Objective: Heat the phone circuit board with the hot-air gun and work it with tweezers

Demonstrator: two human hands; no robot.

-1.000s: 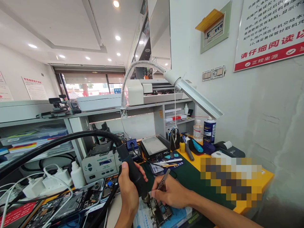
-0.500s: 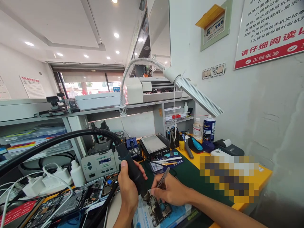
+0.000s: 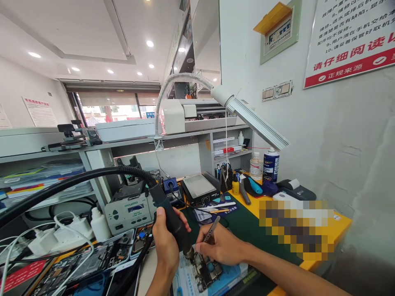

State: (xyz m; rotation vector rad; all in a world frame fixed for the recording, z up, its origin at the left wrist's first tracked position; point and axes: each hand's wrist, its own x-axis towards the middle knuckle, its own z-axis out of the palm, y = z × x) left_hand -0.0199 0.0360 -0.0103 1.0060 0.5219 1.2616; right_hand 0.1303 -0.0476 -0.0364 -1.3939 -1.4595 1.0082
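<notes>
My left hand [image 3: 166,240] is wrapped round the black handle of a hot air gun [image 3: 173,222], its metal nozzle tilted down. Directly under the nozzle lies a dark circuit board [image 3: 205,271] on a blue and white pad [image 3: 185,279]. Between the fingers of my right hand [image 3: 220,242] is a pair of metal tweezers [image 3: 212,229], held like a pen. The tweezers' tips are hidden behind my fingers, close to the nozzle and the board's upper edge, so I cannot tell whether they touch it.
A thick black hose [image 3: 77,181] arches in from the left. Opened phones [image 3: 89,255] and a white power strip [image 3: 66,234] crowd the left side, before a grey soldering station [image 3: 131,213]. A lamp [image 3: 259,123] hangs above. A spray can [image 3: 271,166] stands at the right back.
The view has shifted very slightly. Both hands, the hot air gun, the tweezers and the board keep nearly the same positions.
</notes>
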